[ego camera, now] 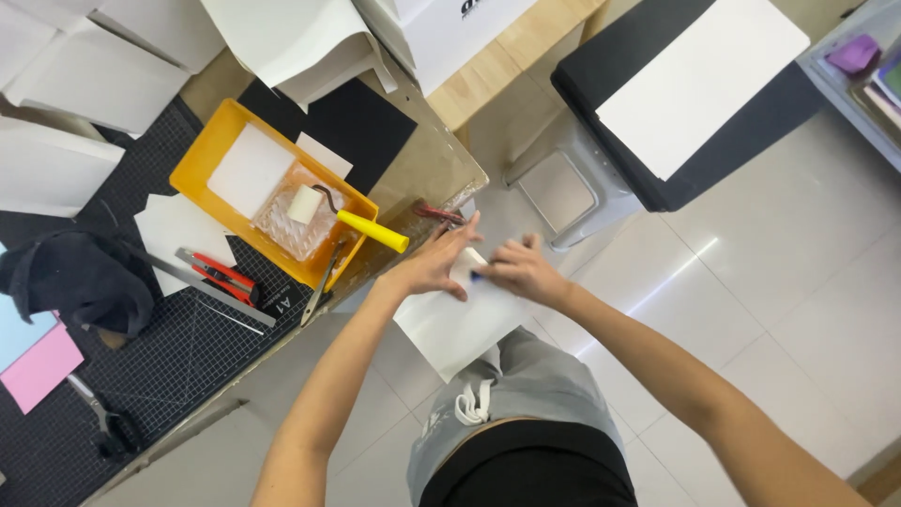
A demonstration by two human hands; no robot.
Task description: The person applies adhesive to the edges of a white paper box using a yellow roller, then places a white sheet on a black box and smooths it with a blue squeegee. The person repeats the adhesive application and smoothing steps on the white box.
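Both hands meet over a white sheet (pixel 457 324) held off the table's edge, above the person's lap. The left hand (pixel 435 263) lies flat on it with fingers spread, and the right hand (pixel 519 270) pinches a small blue object (pixel 476 276) against the sheet. Nearby on the table, an orange tray (pixel 202 150) holds a yellow-handled roller (pixel 349 221).

Both hands, left hand (pixel 434 262) and right hand (pixel 519 269), press flat on a white sheet (pixel 457 326) held off the table edge (pixel 441 178), beside an orange tray (pixel 208 143) with roller (pixel 306 204).
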